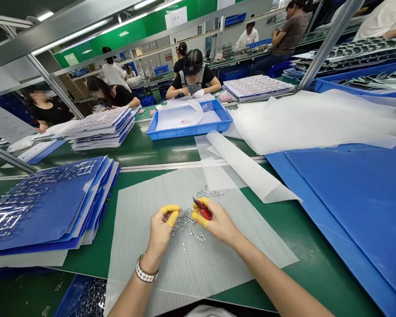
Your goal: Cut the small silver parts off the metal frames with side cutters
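My right hand (218, 220) is closed round red-handled nippers (204, 212), their dark jaws pointing up and to the left. Yellow finger covers are on the fingertips of both hands. Thumb and forefinger of my left hand (161, 226) are pinched together at the left side of a loose pile of small shiny metal pieces (184, 219); what they hold is too small to make out. Several more pieces (200, 237) lie scattered between and beyond my hands. All of them rest on a translucent white sheet (141, 259) spread over the green table (317, 255).
On the left stand stacked blue sheets (62, 215) bearing shiny metal frames. Large blue boards (350, 198) cover the right side. Ahead are a rolled white sheet (247, 167), a blue tray (188, 131) and white sheets (310, 119). Several people work across the table.
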`<control>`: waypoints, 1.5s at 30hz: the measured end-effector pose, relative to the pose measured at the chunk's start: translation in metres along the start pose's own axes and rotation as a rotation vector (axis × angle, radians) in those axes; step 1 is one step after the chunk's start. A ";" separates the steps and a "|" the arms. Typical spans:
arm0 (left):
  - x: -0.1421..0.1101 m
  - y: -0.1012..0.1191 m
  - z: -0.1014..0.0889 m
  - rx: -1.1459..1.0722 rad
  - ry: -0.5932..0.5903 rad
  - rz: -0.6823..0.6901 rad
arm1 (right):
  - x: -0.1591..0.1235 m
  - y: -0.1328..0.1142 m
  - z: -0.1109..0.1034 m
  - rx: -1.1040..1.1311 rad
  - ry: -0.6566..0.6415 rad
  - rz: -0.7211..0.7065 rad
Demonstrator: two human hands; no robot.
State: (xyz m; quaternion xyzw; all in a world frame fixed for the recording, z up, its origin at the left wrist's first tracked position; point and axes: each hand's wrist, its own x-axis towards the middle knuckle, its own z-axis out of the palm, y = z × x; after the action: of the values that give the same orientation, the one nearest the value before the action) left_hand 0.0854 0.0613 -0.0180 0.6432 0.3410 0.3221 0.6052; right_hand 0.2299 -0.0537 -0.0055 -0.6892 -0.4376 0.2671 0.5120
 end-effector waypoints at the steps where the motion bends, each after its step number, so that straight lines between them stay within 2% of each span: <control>1: 0.000 0.000 -0.005 0.040 0.006 0.023 | -0.001 0.003 -0.001 -0.024 0.007 0.007; 3: -0.003 -0.002 -0.013 0.198 -0.019 0.113 | -0.004 0.012 -0.006 -0.075 0.030 0.041; 6: -0.014 -0.011 -0.016 0.543 -0.175 0.298 | -0.013 0.028 -0.016 -0.131 0.054 0.112; 8: -0.020 -0.017 -0.014 0.693 -0.247 0.368 | -0.018 0.035 -0.021 -0.157 0.050 0.148; 13: -0.016 -0.020 -0.012 0.943 -0.123 0.414 | -0.025 0.040 -0.025 -0.195 0.052 0.169; 16: -0.011 -0.018 -0.009 1.058 -0.128 0.427 | -0.025 0.040 -0.024 -0.213 0.057 0.154; 28: -0.021 -0.016 0.001 1.194 -0.153 0.469 | -0.027 0.046 -0.021 -0.252 0.055 0.060; 33: -0.019 -0.015 0.001 1.235 -0.127 0.427 | -0.028 0.047 -0.020 -0.257 0.048 0.019; 40: -0.010 -0.009 -0.001 1.249 -0.195 0.367 | -0.029 0.047 -0.019 -0.293 0.033 0.011; 45: -0.006 -0.011 -0.008 1.231 -0.217 0.383 | -0.030 0.036 -0.017 -0.254 -0.007 0.036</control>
State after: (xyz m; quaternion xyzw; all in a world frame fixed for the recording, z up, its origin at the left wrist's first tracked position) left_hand 0.0754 0.0611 -0.0282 0.9505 0.2792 0.1035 0.0893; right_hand 0.2416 -0.0916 -0.0365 -0.7553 -0.4572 0.2213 0.4140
